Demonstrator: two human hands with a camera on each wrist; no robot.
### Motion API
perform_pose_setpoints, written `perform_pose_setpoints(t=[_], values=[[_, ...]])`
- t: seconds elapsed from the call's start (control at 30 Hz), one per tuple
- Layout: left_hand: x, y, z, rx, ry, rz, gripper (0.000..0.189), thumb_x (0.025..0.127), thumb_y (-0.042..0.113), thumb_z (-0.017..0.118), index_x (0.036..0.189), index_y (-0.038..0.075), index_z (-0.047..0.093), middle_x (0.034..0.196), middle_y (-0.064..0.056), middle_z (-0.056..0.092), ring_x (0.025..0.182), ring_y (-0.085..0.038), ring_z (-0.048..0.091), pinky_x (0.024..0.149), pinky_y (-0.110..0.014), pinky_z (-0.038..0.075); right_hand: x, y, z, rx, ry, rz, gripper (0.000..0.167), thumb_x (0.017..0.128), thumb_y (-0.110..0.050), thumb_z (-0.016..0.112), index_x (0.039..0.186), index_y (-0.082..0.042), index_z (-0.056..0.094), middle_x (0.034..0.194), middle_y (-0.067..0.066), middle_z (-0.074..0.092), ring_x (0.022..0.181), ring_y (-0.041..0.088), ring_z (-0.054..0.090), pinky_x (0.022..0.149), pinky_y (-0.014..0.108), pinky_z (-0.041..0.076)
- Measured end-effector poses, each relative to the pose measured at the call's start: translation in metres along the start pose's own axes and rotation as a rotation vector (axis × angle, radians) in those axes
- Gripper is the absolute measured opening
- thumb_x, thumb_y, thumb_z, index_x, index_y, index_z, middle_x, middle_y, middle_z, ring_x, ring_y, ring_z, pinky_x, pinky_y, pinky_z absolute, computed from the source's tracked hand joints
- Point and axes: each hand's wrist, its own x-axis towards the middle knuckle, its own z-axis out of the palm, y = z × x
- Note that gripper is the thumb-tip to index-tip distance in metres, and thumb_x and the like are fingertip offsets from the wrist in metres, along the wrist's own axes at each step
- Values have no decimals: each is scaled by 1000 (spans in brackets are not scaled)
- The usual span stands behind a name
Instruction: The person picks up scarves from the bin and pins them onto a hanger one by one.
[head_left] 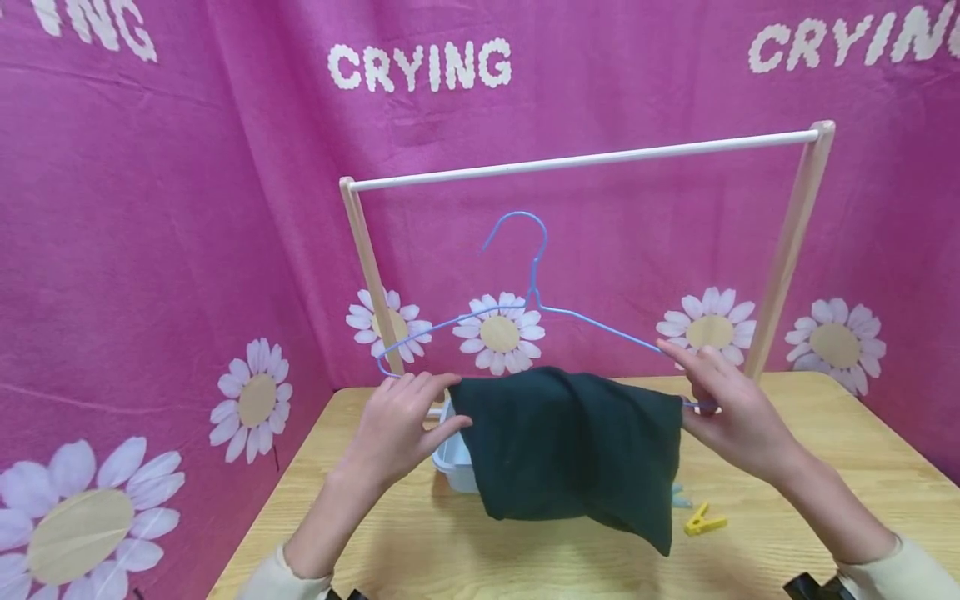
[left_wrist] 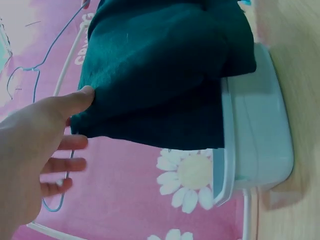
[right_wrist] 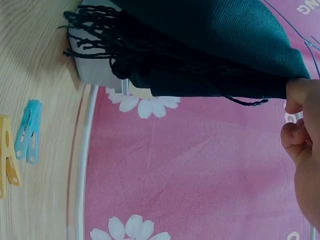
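A dark green scarf point(head_left: 570, 450) with a fringe, seen in the right wrist view, hangs folded over the bottom bar of a blue wire clothes hanger point(head_left: 600, 322). The hanger is held up over the table, its hook upward. At the scarf's upper left corner, my left hand point(head_left: 397, 425) pinches the cloth between thumb and forefinger; its other fingers are spread by the hanger's left end. My right hand point(head_left: 738, 412) grips the hanger's right end beside the scarf's other upper corner, thumb against the cloth. The cloth hides most of the bottom bar.
Behind the scarf, a pale plastic tub point(head_left: 456, 467) stands on the wooden table point(head_left: 390, 533). A yellow clothespin point(head_left: 705, 521) and a blue clothespin point(right_wrist: 29, 131) lie at right. A rack with a white rail point(head_left: 585, 161) rises at the back, before a pink curtain.
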Motion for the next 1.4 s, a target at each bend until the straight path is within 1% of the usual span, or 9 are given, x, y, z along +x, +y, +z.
perform_pose_setpoints(t=[0.13, 0.23, 0.5, 0.63, 0.73, 0.97, 1.03, 1.23, 1.4], values=[[-4, 10, 2, -258, -75, -250, 54, 80, 33, 83, 128, 17, 65, 92, 2, 74, 72, -9, 67, 57, -19, 49, -1, 2, -1, 16, 2, -9, 76, 62, 9, 63, 137, 4, 54, 80, -3, 41, 71, 2, 34, 55, 13, 36], [-3, 17, 2, -422, -73, -396, 49, 80, 23, 84, 126, 16, 67, 84, 2, 72, 69, -9, 66, 55, -20, 50, -2, 0, -1, 14, -2, -9, 76, 62, 10, 63, 137, 5, 55, 80, -3, 40, 70, 1, 34, 55, 12, 37], [10, 25, -8, -447, -17, -375, 36, 84, 10, 79, 119, 9, 70, 85, 1, 66, 71, -9, 59, 65, -20, 55, -5, -4, -3, -7, -44, 40, 80, 62, 16, 68, 139, 1, 54, 81, -4, 38, 70, 0, 33, 57, 10, 36], [21, 25, -16, -564, 107, -432, 25, 90, 9, 72, 115, 11, 72, 92, -3, 68, 75, -14, 60, 67, -22, 55, -8, -5, 2, 27, -7, 4, 52, 90, -18, 67, 136, 5, 56, 80, -5, 39, 68, -1, 34, 55, 12, 35], [26, 22, -18, -556, 143, -464, 19, 92, 10, 70, 110, 12, 72, 92, -3, 68, 76, -15, 59, 66, -22, 54, -8, -8, 5, 35, 27, -16, 62, 97, -44, 54, 133, 6, 58, 79, -5, 40, 65, -2, 34, 54, 13, 35], [15, 16, -13, -197, -12, -326, 14, 85, 14, 77, 99, 12, 75, 86, 1, 66, 73, -11, 57, 63, -25, 53, -7, -8, 7, 18, 66, -43, 59, 99, -41, 51, 128, 9, 59, 77, -3, 40, 64, -2, 32, 53, 12, 33], [11, 12, -14, -181, -1, -270, 15, 84, 14, 79, 98, 12, 75, 85, 2, 65, 72, -10, 57, 63, -24, 53, -9, -5, 8, 14, 64, -34, 58, 99, -40, 51, 128, 9, 60, 76, -4, 39, 64, -1, 32, 53, 13, 32], [4, -9, -18, -161, 183, -14, 23, 79, 8, 81, 101, 9, 74, 92, -2, 68, 80, -15, 63, 71, -31, 56, -15, 2, 9, -1, 80, -9, 60, 98, -42, 49, 128, 8, 59, 76, -5, 36, 66, -3, 31, 54, 12, 32], [0, -16, -19, -104, 119, 221, 37, 74, 15, 87, 107, 10, 73, 102, -4, 69, 91, -18, 64, 79, -31, 57, -15, 1, 9, 5, 82, 4, 61, 98, -43, 50, 129, 8, 59, 77, -4, 37, 65, -3, 31, 54, 13, 33]])
